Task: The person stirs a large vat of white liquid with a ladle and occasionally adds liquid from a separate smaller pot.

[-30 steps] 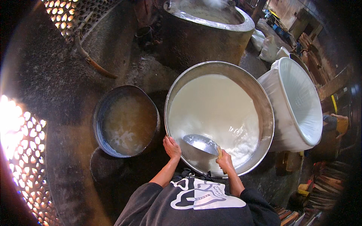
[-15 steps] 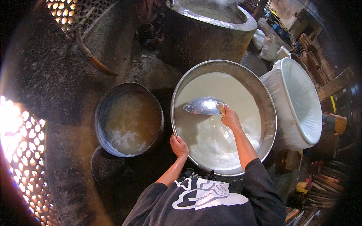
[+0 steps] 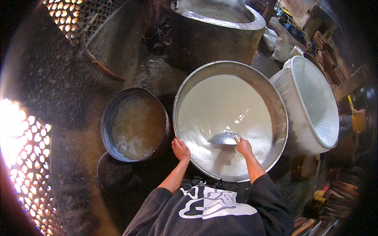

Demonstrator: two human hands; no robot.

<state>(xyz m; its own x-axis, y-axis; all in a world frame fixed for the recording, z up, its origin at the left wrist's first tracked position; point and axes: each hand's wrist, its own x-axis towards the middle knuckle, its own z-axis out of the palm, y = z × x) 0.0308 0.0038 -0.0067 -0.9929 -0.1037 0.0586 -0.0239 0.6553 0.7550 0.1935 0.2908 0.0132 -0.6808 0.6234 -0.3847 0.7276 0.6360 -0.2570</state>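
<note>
A wide metal basin point(image 3: 280, 90) stands in front of me, holding a milky white liquid point(image 3: 224, 98). With my right hand point(image 3: 245, 147) I grip the short handle of a broad metal ladle point(image 3: 223, 138). Its bowl sits low in the basin's near half, partly sunk in the liquid, and its lower side is hidden. Ripples and bright glints surround it. My left hand point(image 3: 181, 150) is closed over the basin's near left rim, thumb inside the edge.
To the left stands a smaller round tub point(image 3: 103, 135) of cloudy brownish liquid. A white-lined container point(image 3: 293, 78) adjoins the basin's right side. Behind is a large steaming vat point(image 3: 220, 43). A curved stick point(image 3: 106, 70) lies at the far left; white sacks point(image 3: 281, 48) sit far right.
The ladle has come toward me and down into the liquid; before, its shiny bowl was tilted up farther out. My right forearm has drawn back, while my left hand stays on the rim.
</note>
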